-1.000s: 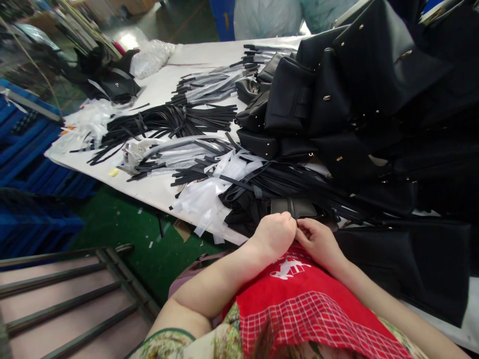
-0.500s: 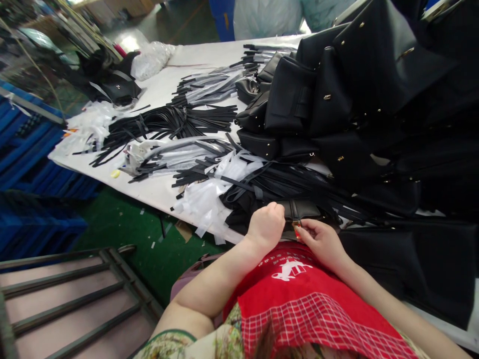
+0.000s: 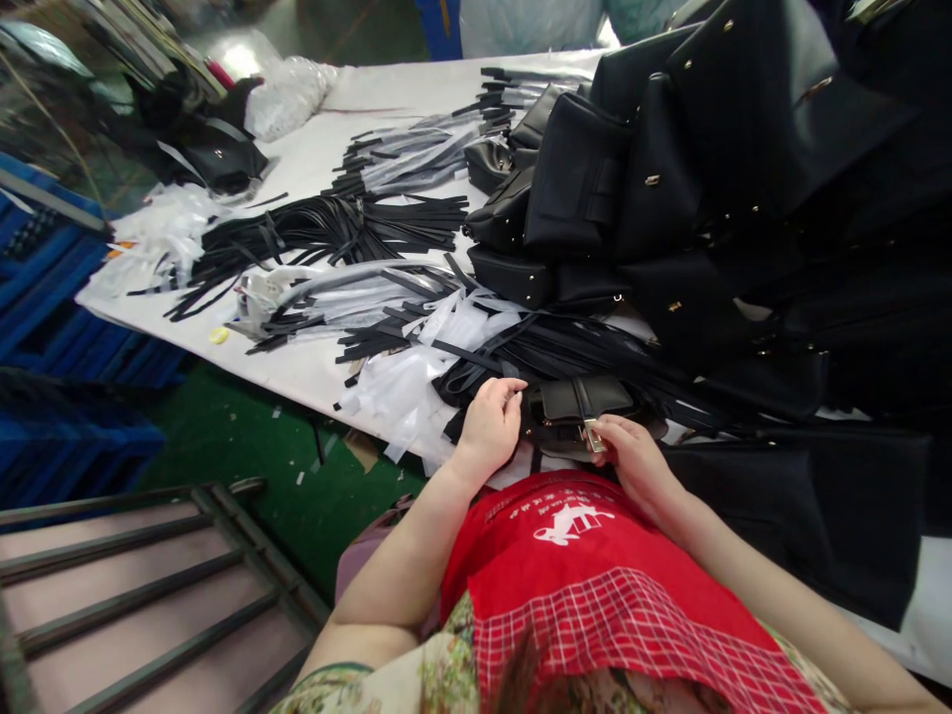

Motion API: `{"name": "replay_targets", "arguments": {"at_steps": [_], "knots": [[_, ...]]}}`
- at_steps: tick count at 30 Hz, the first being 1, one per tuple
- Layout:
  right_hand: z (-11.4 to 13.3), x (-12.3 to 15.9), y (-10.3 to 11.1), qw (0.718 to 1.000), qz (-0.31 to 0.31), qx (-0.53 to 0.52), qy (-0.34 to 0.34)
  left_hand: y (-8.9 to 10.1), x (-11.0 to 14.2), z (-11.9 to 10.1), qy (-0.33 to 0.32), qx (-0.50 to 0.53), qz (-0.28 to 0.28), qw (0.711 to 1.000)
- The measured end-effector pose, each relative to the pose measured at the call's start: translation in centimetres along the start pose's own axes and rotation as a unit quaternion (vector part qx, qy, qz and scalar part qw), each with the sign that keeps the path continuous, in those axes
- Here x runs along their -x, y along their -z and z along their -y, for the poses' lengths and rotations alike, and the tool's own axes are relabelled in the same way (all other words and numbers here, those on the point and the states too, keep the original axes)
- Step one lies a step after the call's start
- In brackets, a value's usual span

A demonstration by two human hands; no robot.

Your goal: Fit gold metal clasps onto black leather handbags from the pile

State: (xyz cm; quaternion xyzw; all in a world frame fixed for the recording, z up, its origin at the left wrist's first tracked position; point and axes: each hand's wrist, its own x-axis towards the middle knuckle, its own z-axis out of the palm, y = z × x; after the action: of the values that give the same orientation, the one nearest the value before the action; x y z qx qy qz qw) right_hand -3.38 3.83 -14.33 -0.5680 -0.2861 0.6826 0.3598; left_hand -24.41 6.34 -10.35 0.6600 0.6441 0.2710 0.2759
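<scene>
A small black handbag (image 3: 584, 397) lies at the table's near edge, just in front of my red apron. A strap runs down its front to a gold metal clasp (image 3: 595, 436). My right hand (image 3: 632, 456) pinches this clasp between thumb and fingers at the bag's lower edge. At the bag's left end is my left hand (image 3: 489, 426), its fingers bent and pressed together; what they hold, if anything, I cannot make out. Black straps (image 3: 565, 347) lie loosely just behind the bag.
Many black bags (image 3: 572, 178) are heaped on the right of the white table (image 3: 387, 89). Bundles of black straps (image 3: 334, 228) and white plastic wrap (image 3: 402, 397) spread leftward. A metal-framed cart (image 3: 134, 595) stands at lower left, with blue pallets (image 3: 66, 426) beyond it.
My left hand has moved left and slightly up along the bag, uncovering more of its front. My right hand stays at the clasp, which has tilted and now shows gold. The view has shifted slightly.
</scene>
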Motion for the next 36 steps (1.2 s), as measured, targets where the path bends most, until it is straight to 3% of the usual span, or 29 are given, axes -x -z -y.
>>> {"name": "replay_targets", "arguments": {"at_steps": [3, 7, 14, 20, 30, 36], "knots": [[-0.6, -0.6, -0.1, 1.000, -0.018, -0.002, -0.009, 0.1, 0.3, 0.9, 0.037, 0.047, 0.001, 0.998], [-1.0, -1.1, -0.3, 0.999, -0.040, -0.006, -0.019, 0.0, 1.0, 1.3, 0.090, 0.114, 0.050, 0.988], [-1.0, -0.6, -0.7, 0.999, -0.013, -0.018, -0.023, -0.5, 1.6, 0.6, 0.028, 0.074, 0.059, 0.995], [-0.3, 0.0, -1.0, 0.998, 0.043, -0.042, -0.014, -1.0, 1.7, 0.5, 0.027, 0.082, 0.071, 0.994], [0.0, -1.4, -1.1, 0.994, 0.000, -0.105, -0.016, -0.1, 1.8, 2.1, 0.070, 0.097, -0.012, 0.993], [3.5, -4.6, -0.4, 0.991, 0.024, -0.127, 0.021, 0.2, 1.8, 3.6, 0.100, 0.117, -0.082, 0.985]]}}
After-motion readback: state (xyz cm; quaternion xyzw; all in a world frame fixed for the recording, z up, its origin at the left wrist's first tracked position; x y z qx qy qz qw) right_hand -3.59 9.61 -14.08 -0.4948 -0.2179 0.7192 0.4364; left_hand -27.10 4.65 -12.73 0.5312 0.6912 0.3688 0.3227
